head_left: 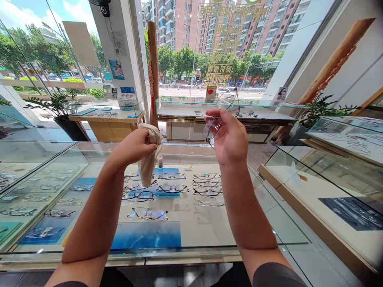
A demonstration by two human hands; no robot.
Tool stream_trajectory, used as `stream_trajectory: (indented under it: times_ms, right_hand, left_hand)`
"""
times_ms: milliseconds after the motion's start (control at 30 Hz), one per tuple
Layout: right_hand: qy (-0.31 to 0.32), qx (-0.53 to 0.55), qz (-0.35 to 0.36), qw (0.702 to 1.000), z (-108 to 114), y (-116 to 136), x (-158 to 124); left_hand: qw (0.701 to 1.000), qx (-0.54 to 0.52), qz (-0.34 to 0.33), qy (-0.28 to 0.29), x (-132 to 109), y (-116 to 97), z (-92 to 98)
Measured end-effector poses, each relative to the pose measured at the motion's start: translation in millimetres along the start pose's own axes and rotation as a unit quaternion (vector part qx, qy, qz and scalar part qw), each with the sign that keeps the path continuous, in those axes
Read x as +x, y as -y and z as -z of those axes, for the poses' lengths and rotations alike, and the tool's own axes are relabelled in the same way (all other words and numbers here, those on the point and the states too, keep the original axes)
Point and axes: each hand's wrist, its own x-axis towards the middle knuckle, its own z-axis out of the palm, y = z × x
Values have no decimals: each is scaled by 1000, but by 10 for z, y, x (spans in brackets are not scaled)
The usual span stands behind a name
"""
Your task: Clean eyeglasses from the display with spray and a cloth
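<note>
My left hand is closed around a beige cleaning cloth that hangs down from my fist. My right hand is raised and pinches a pair of thin-framed glasses by the lens end, their temples pointing up and away. Both hands are held above a glass display case. Under the glass lie several pairs of glasses in rows on white and blue mats. A small bottle stands on the glass just behind the cloth.
More glass counters stand at the left, right and ahead. Potted plants sit by the left and right windows. A wooden post rises by the window, with street and buildings outside.
</note>
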Motion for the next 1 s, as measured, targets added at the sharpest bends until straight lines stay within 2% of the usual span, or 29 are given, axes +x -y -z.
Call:
stream_trajectory:
  times_ms: [100,200,333,433,500,633,767,1000]
  right_hand:
    - [7,19,-10,1000,-34,22,-27]
    - [16,30,-13,999,-57,40,-49]
    - [20,25,-22,999,-77,56,-60]
    - [22,31,-27,999,-91,64,-63]
    - [26,37,-27,999,-96,62,-64]
    - [36,37,-25,998,-91,42,-65]
    - [47,20,-25,998,-82,25,-64]
    - [108,31,-36,993,-92,58,-81]
  left_hand:
    - [998,65,-2,-2,-93,-57,-45]
    - [996,83,-21,-40,-221,-108,-92]
    - [992,44,-61,-106,-354,-178,-123]
    - [983,-2,-63,-175,-391,-231,-112]
    - [978,-32,-63,-197,-384,-252,-91]
    - [976,-107,-85,-170,-295,-219,-50]
    - [951,-215,-141,-173,-172,-153,-45]
    - [915,-352,-175,-91,-133,-211,-73]
